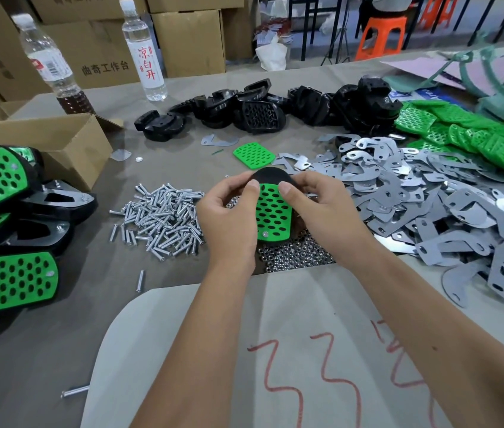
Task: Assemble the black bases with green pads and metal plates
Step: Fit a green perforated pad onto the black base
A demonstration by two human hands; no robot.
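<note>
while both hands clamp it, left hand (229,217) and right hand (321,208) flank the base (270,177); its pad (272,211) runs near-to-far, thumbs at the far end, plates (429,205) right.

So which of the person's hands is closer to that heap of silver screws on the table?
Left. The left hand hovers right beside the heap of silver screws, at its right edge, gripping the green perforated pad on its black base. The right hand grips the pad's far side, farther away.
</note>
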